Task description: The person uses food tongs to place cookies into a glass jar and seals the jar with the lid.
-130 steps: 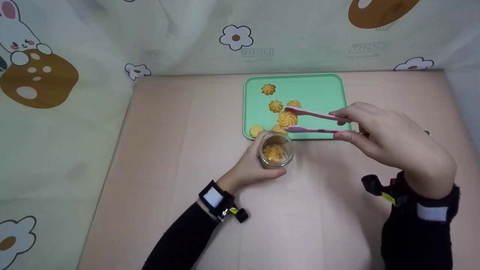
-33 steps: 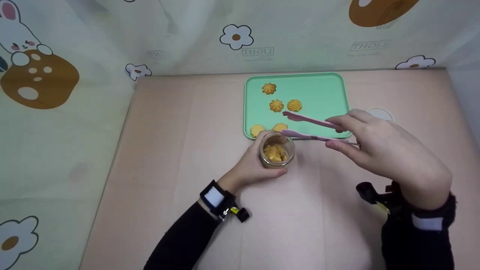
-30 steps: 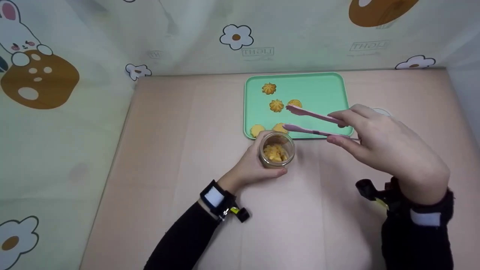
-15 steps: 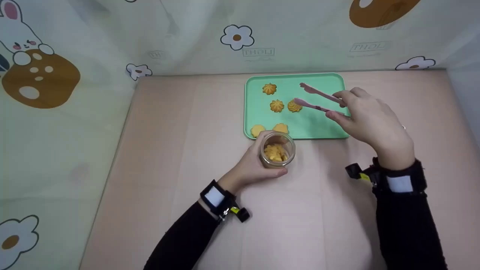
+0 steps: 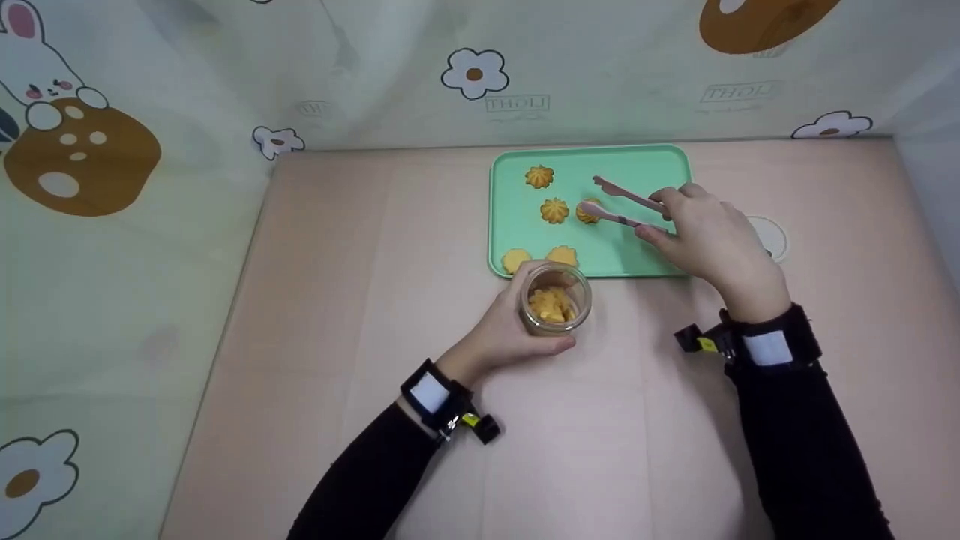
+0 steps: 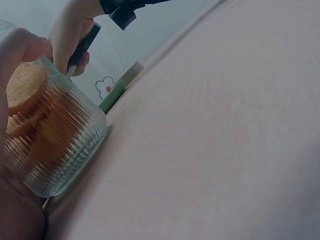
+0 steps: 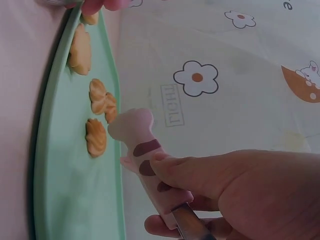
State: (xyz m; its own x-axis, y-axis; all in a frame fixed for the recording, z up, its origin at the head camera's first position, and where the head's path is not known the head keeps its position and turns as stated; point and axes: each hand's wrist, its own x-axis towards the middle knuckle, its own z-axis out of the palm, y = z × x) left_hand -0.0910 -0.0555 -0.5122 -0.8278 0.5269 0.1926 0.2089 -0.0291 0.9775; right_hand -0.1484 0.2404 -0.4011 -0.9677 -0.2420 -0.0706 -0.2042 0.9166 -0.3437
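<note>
Nearest, your left hand (image 5: pixel 501 336) grips the glass jar (image 5: pixel 555 275), with jarred cookies (image 5: pixel 550 306) inside. Just beyond it, two pale cookies (image 5: pixel 516 261) lie along the near edge of the green tray (image 5: pixel 517 225). To the right, your right hand (image 5: pixel 712 232) pinches the pink tongs (image 7: pixel 155 185), tips apart — the near one over the swirled cookie (image 7: pixel 96 137), though I can't tell if they touch. Left of that lies a ridged cookie (image 5: pixel 554 211), then a far cookie (image 5: pixel 538 177) — and farthest, the patterned cloth (image 5: pixel 375 90).
</note>
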